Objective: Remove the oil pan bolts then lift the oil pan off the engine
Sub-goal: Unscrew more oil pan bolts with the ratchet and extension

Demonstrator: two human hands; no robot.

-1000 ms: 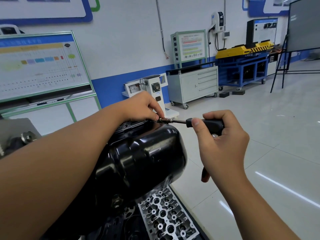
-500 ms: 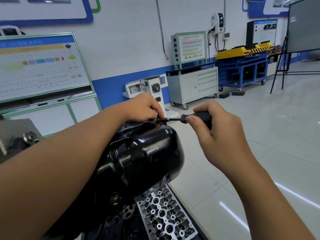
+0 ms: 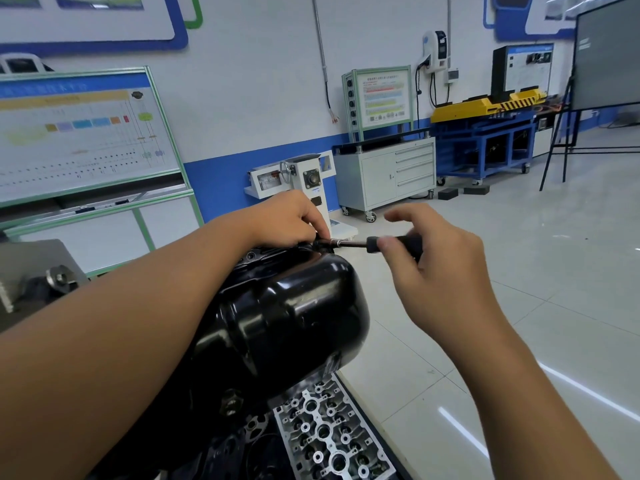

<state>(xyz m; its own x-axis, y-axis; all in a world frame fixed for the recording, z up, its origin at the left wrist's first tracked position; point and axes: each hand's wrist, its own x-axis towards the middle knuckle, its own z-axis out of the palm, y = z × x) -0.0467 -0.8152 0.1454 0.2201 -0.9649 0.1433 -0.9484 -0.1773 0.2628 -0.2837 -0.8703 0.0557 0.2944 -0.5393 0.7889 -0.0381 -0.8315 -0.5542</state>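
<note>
The glossy black oil pan [image 3: 291,306] sits on top of the upturned engine in the middle of the view. A driver tool [image 3: 349,243] with a metal shaft and a black handle lies level across the pan's far edge. My left hand [image 3: 291,221] curls over the shaft's tip at the pan flange and hides the bolt there. My right hand [image 3: 429,261] holds the black handle between thumb and fingers, the index finger lifted and blurred.
A bare aluminium cylinder head [image 3: 329,434] lies below the pan at the bottom. A grey metal stand [image 3: 38,271] is at the left. Behind stand a white training board [image 3: 79,140], a small white machine [image 3: 298,178], a grey drawer cabinet [image 3: 391,174] and a blue bench [image 3: 485,147]. Open tiled floor spreads to the right.
My right hand has shifted its grip along the handle, twisting it; the fingers are now looser and the index finger is raised. My left hand stays on the tool's tip.
</note>
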